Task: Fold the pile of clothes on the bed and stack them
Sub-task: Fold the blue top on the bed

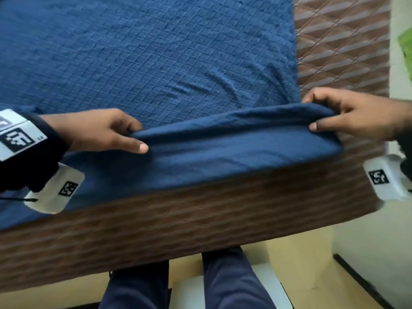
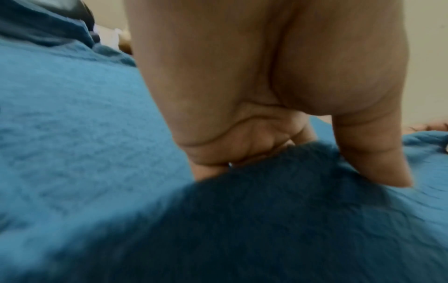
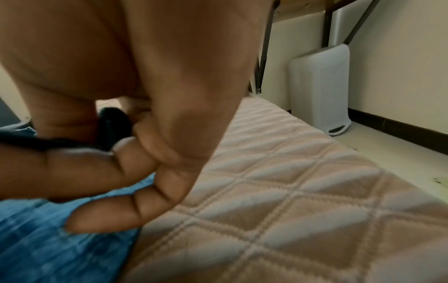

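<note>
While the left hand (image 1: 98,130) pinches one end of a dark navy folded cloth garment (image 1: 234,139) between thumb and curled fingers, the right hand (image 1: 354,114) pinches the opposite end the same way. Between the two grips the garment stretches as a raised fold, its lower layer lying on the blue quilted bedsheet (image 1: 145,52). Beyond the right grip lies the bare brown quilted mattress (image 3: 303,191).

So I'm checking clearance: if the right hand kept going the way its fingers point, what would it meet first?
The right hand points leftward along the dark blue garment it pinches; past that fold, probably the left hand, though depth is unclear.
</note>
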Available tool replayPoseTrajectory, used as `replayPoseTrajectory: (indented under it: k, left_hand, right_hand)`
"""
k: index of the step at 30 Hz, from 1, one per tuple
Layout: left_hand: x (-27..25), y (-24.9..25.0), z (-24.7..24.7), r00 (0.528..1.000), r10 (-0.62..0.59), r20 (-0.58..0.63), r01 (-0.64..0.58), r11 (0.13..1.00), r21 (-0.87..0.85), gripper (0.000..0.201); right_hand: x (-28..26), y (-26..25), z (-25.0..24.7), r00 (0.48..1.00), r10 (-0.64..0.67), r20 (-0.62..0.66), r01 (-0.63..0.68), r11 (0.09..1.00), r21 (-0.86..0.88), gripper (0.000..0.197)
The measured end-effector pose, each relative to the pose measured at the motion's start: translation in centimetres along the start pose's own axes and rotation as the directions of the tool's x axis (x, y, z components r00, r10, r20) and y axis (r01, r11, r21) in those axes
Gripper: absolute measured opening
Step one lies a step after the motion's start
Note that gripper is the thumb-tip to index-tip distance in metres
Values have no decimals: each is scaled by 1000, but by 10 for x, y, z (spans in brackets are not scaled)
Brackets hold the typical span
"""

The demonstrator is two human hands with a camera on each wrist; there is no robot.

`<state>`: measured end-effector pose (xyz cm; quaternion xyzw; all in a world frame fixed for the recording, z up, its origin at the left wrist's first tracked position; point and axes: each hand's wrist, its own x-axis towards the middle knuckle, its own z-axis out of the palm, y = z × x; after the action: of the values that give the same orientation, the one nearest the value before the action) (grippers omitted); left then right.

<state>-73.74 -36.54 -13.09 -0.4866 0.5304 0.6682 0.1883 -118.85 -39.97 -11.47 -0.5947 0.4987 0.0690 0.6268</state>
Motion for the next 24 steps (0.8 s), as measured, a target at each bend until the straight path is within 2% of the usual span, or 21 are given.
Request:
replayPoseTrajectory:
  k: [2,5,8,10,12,13,15,16,17,18,19,22,24]
  left_hand:
    - [-1,-1,-10,996,54,-70,-54,999,8,53]
    - [-2,-11,-17,968,102,-228,-94,994,47,61]
    - [-3,-14,-6,893,170,-417,-62,964,259,52]
    - [0,-11,8,829,256,-497,-66,927,369,49]
    - [5,-7,21,749,340,-568,-28,873,486,56]
    - [9,-4,29,684,386,-620,25,836,548,58]
    - [18,12,53,519,472,-713,88,800,593,52]
    - [22,23,68,462,508,-727,67,797,600,49]
    - [27,35,85,432,542,-721,25,792,610,45]
    - [33,46,101,423,569,-705,-18,783,622,41]
    - [41,54,116,434,588,-683,-50,773,633,38]
    - [62,62,151,537,585,-607,-51,741,669,42]
    - [73,56,166,605,549,-576,3,722,692,54]
  right_hand:
    - [4,-8,-5,999,26,-37,-26,1000,3,49]
    - [14,-21,-4,994,-27,-105,47,980,192,34]
    - [20,-27,6,975,-19,-222,79,961,265,41]
    - [19,-22,15,963,36,-268,51,949,311,58]
    - [16,-13,26,946,88,-313,31,933,358,80]
    - [13,-8,33,938,107,-331,35,917,397,85]
    - [3,1,48,933,152,-326,23,880,475,89]
    - [-2,6,56,930,170,-325,14,868,496,91]
    - [-7,11,63,929,181,-323,9,862,507,96]
    - [-12,16,70,928,187,-323,4,860,510,101]
    - [-15,21,76,922,197,-333,-4,866,501,102]
    - [-17,28,88,891,195,-411,-12,914,407,95]
    - [-21,27,85,869,131,-478,-8,968,251,95]
